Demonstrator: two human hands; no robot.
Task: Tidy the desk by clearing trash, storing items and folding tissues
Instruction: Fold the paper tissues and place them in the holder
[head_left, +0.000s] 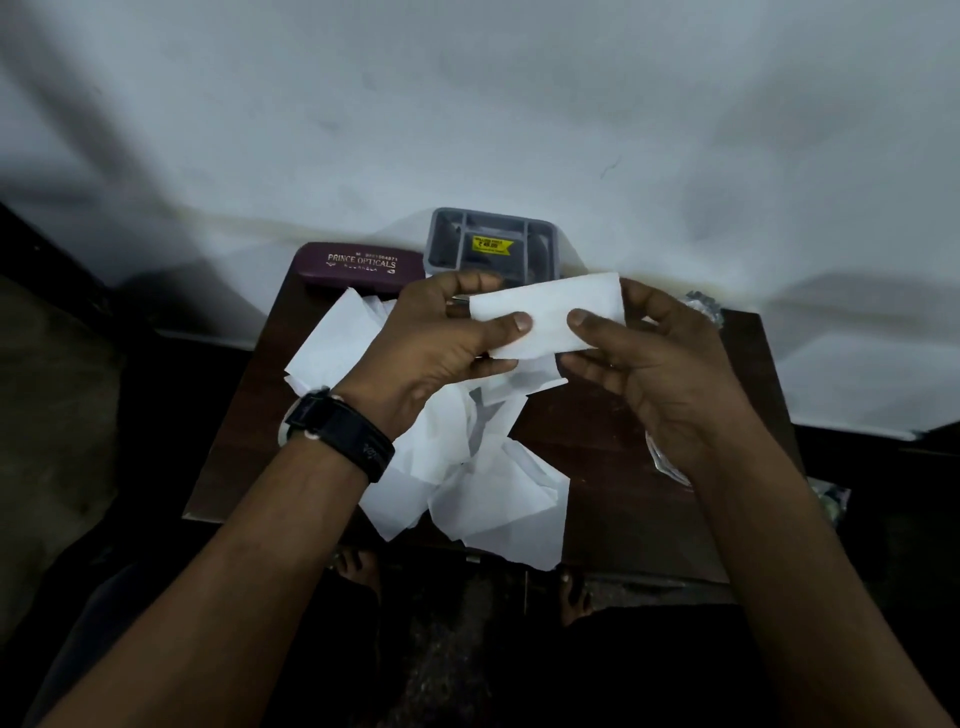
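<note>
A pale wall (467, 104) is filling the upper part of the view, and a small dark wooden desk (613, 467) is standing against it. A heap of loose white tissues (493, 499) is sprawling over the left and middle of the desk, with its near corner hanging past the front edge.

Above the heap, the left hand (431, 353) and the right hand (670, 374) are holding one folded tissue (550, 306) in the air. Each hand is pinching an end of it, thumb on the near face and fingers curled behind, so the strip is stretching flat between them.

A grey compartment tray (432, 234) is sitting at the back edge of the desk, touching the wall, partly hidden by the held tissue. Its sections are looking dark, and what is lying in them cannot be told. Just left of the tray, a maroon spectacle case (358, 265) lettered "PRINCE OPTICALS" is lying closed, its near side meeting the tissue heap.

A dark watch (337, 431) is sitting on the left wrist. A crumpled clear wrapper (704, 304) is showing at the desk's far right corner. A yellow sticker (492, 245) is showing in the tray's middle section.
</note>
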